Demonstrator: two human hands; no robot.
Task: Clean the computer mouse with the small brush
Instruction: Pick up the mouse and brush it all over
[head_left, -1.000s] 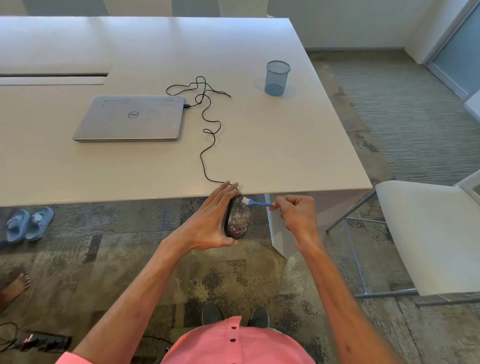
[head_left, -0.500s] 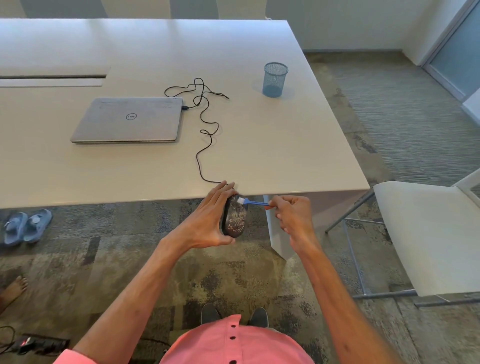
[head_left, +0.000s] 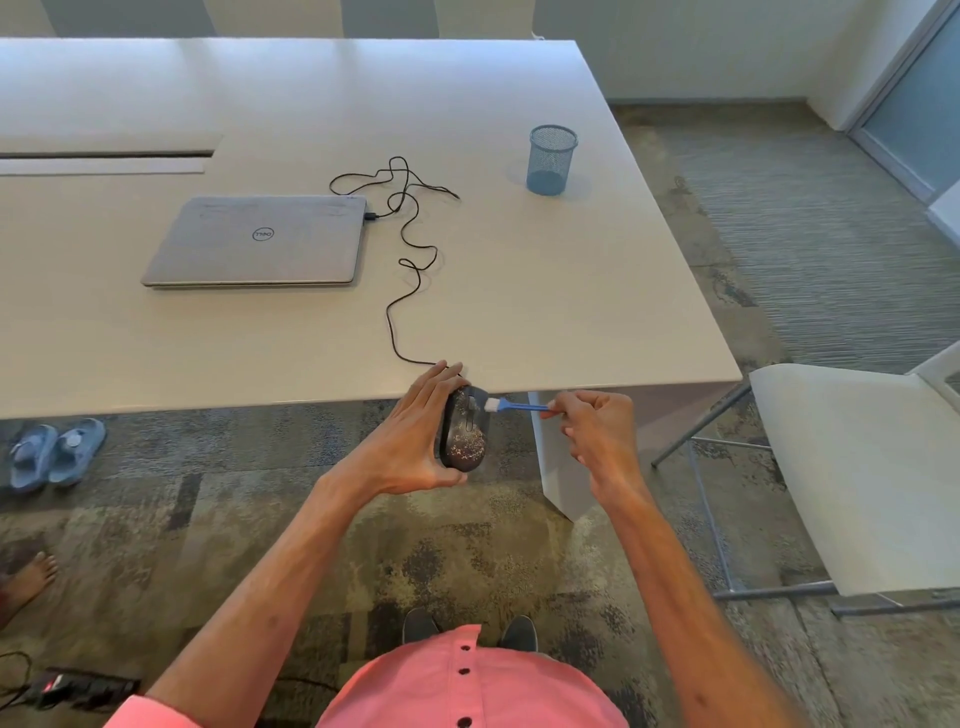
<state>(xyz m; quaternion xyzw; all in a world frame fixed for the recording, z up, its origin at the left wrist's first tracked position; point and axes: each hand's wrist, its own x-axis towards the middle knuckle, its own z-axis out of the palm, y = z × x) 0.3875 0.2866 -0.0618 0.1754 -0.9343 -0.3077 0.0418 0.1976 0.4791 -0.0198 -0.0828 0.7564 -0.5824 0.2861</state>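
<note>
My left hand (head_left: 410, 441) grips a black wired computer mouse (head_left: 464, 434), held upright in the air just in front of the table's near edge. Pale specks of dirt cover the mouse's lower back. My right hand (head_left: 597, 431) pinches the blue handle of a small brush (head_left: 511, 406). Its white bristles touch the upper right side of the mouse, beside the scroll wheel. The mouse's black cable (head_left: 408, 260) runs in loops across the white table (head_left: 571, 312) to a closed grey laptop (head_left: 257, 241).
A blue mesh pen cup (head_left: 551, 158) stands at the table's far right. A white chair (head_left: 862, 467) sits to my right. Blue sandals (head_left: 54, 454) and a bare foot (head_left: 28, 577) are on the carpet at left, a power strip (head_left: 78, 686) at bottom left.
The brush tip has shifted slightly along the top of the mouse. Both hands stay in nearly the same place.
</note>
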